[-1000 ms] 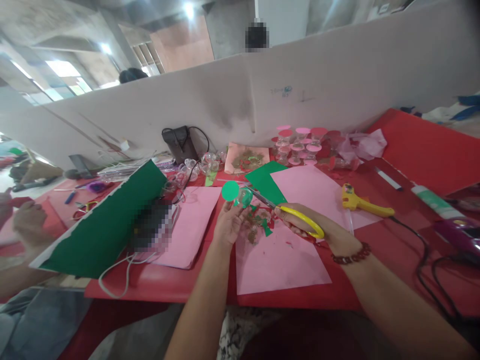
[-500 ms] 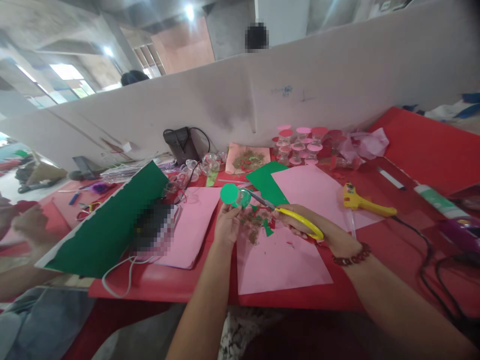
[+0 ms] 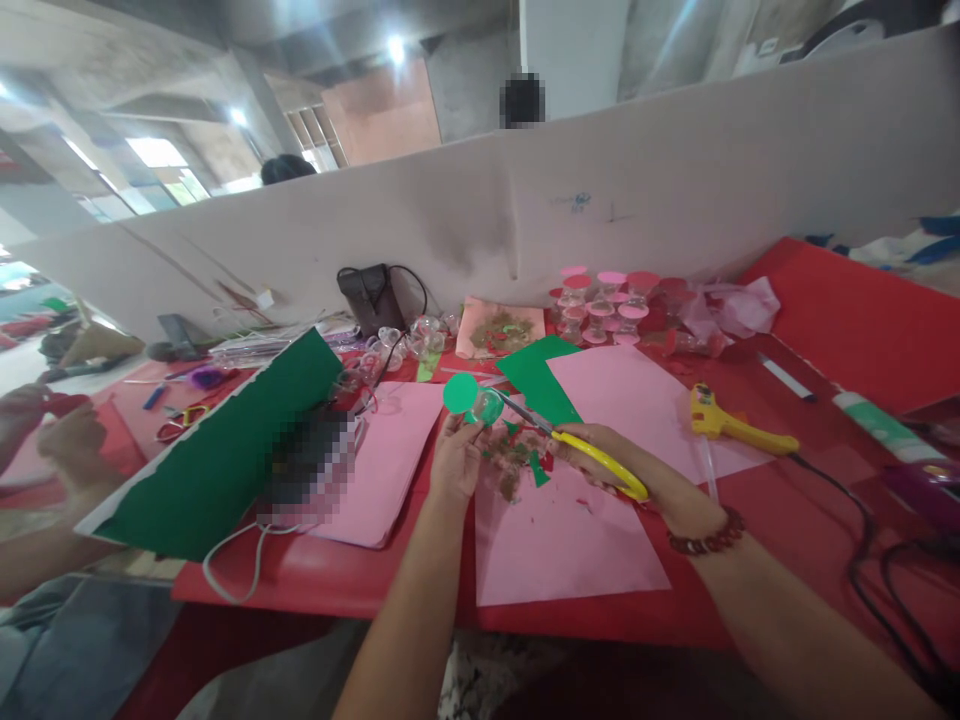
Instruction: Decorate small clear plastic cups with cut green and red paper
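Note:
My left hand is closed on a small clear plastic cup with a round green paper disc stuck to it, held above the table. My right hand grips yellow-handled scissors, whose blades point left at the cup. Green and red paper scraps lie under both hands on a pink sheet. A bead bracelet is on my right wrist.
A yellow glue gun lies to the right with its black cord. A tilted green sheet, more pink sheets, pink-capped clear cups and a black bag surround the work. Another person's hands are at the far left.
The view has tilted slightly, so everything sits lower in the picture. My hands keep the cup and scissors together; the cup has turned a little in my left hand.

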{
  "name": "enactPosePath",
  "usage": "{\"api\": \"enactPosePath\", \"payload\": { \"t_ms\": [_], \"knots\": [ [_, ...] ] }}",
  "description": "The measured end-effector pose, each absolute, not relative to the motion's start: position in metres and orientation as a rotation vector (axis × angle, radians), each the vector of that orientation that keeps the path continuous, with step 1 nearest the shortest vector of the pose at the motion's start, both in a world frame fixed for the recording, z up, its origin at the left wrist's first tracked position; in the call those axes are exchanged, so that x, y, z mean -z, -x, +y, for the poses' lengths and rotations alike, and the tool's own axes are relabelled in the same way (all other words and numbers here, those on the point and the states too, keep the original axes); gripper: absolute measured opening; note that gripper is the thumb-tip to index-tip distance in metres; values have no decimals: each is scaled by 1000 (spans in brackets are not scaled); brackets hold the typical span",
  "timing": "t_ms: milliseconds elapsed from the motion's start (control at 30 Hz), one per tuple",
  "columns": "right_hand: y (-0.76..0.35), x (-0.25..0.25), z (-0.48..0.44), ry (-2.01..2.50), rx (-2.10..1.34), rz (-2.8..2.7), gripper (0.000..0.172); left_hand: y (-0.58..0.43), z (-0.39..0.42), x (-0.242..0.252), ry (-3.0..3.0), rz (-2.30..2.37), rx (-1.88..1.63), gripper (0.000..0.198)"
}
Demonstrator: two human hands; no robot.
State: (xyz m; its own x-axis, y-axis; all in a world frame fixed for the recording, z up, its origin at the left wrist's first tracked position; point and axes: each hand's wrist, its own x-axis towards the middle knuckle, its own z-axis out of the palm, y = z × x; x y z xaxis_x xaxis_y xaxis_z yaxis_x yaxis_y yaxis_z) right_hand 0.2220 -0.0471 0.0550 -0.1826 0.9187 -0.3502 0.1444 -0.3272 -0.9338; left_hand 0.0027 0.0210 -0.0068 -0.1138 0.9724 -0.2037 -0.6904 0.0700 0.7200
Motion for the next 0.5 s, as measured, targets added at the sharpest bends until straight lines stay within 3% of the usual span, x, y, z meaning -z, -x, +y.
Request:
{"api": "enactPosePath", "payload": {
  "t_ms": [167,500],
  "knots": [
    [-214,-51,-30,1524,-1666,-1210,37,-6,19,6,-546,819,-1503,42],
    [-215,-45,-30,1507,-1692,-1205,33,-10,18,9,-705,871,-1573,43]
  ]
}}
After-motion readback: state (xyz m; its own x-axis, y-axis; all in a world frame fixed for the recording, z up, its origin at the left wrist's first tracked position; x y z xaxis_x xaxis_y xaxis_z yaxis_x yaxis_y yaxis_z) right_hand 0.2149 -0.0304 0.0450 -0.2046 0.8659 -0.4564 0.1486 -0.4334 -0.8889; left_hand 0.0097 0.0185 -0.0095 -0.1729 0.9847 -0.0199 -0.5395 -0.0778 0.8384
